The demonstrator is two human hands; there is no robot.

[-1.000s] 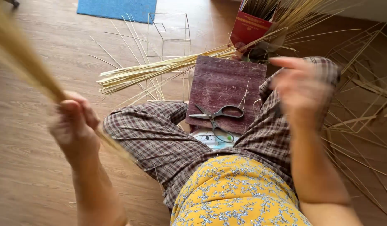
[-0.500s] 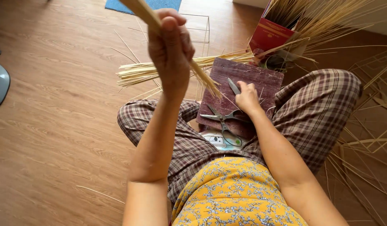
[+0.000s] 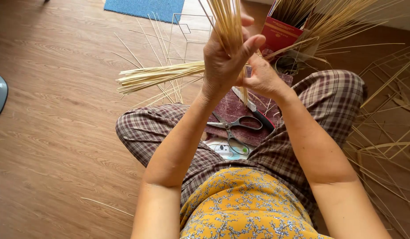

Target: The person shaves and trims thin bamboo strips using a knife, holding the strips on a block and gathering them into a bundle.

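Observation:
My left hand [image 3: 225, 62] is closed around a bundle of thin pale bamboo sticks [image 3: 226, 22] held upright in front of me. Just to its right, my right hand [image 3: 262, 77] touches the lower end of the same bundle, fingers curled on the sticks. Below both hands a dark red board [image 3: 233, 110] rests across my lap. On it lie black-handled scissors [image 3: 233, 128] and a knife [image 3: 253, 110] with a red-and-black handle.
A second bundle of sticks [image 3: 156, 75] lies on the wooden floor ahead. A red box [image 3: 280, 35] full of sticks stands at the back right. Loose sticks litter the floor at right [image 3: 386, 132]. A thin wire frame [image 3: 187, 31] and blue mat [image 3: 145, 6] lie beyond.
My left hand has carried the stick bundle from the left up to the middle. My right hand has risen from the board, by the scissors and knife, and joined the bundle.

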